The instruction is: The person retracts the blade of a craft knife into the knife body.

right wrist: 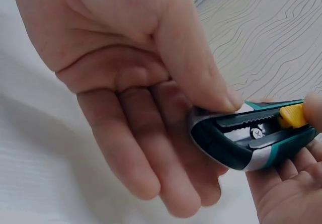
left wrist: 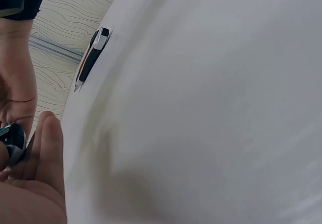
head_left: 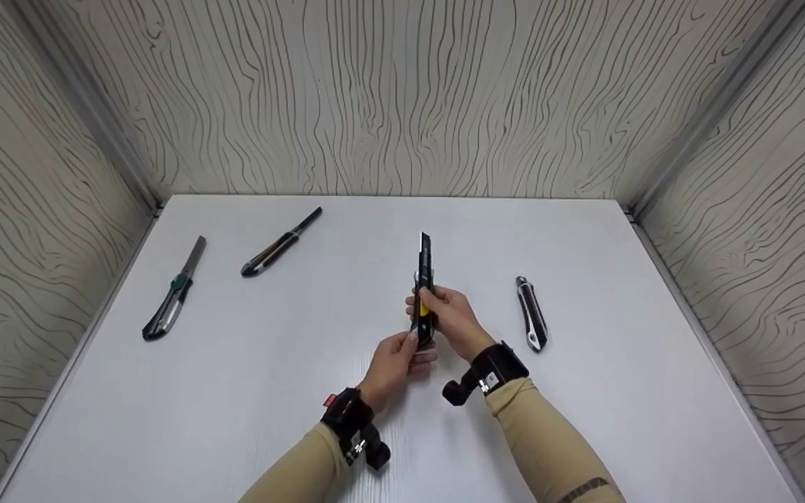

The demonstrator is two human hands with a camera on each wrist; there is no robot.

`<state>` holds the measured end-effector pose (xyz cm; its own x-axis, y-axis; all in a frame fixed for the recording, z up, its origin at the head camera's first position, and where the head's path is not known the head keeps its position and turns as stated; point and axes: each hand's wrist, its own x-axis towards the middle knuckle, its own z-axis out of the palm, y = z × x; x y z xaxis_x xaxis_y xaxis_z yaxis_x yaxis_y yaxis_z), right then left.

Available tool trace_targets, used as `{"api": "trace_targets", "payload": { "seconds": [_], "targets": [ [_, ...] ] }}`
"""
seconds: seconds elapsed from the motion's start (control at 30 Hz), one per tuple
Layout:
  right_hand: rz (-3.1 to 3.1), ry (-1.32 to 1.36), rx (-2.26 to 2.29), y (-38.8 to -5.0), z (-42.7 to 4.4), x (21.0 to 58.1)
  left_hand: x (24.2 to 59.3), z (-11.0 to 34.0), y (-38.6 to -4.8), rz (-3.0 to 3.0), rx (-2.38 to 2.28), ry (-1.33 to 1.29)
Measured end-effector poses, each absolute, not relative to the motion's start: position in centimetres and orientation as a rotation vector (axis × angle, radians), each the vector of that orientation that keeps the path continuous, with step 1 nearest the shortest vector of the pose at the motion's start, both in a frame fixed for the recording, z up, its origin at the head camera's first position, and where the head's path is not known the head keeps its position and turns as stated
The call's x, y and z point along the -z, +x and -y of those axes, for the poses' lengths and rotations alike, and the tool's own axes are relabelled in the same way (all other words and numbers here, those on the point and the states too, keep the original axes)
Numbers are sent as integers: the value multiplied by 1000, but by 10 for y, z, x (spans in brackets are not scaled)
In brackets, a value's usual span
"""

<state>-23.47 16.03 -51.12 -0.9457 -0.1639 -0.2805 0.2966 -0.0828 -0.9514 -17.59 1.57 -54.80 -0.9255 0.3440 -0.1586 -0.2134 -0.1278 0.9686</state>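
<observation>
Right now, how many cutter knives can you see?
4. The yellow-slider knife is in the left hand and right hand; the green-collared knife lies far left, the dark knife farther back on the left, the silver-edged knife on the right.

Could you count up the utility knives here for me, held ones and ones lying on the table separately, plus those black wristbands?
Utility knife held in the left hand and right hand: 1
Utility knives lying on the table: 3
Black wristbands: 2
Total: 6
</observation>
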Motion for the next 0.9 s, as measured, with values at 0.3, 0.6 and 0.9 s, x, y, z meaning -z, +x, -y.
{"api": "trace_targets", "payload": {
  "seconds": [0.3, 0.6, 0.9],
  "targets": [
    [-1832, 153, 2126, -232, -156, 514, 552, -16, -176, -1757, -2141, 178],
    [-1873, 179, 2137, -231, -153, 516, 553, -17, -176, -1766, -2144, 152],
    [-1909, 186, 2110, -231, -151, 516, 553, -17, -175, -1793, -2124, 139]
  ]
}}
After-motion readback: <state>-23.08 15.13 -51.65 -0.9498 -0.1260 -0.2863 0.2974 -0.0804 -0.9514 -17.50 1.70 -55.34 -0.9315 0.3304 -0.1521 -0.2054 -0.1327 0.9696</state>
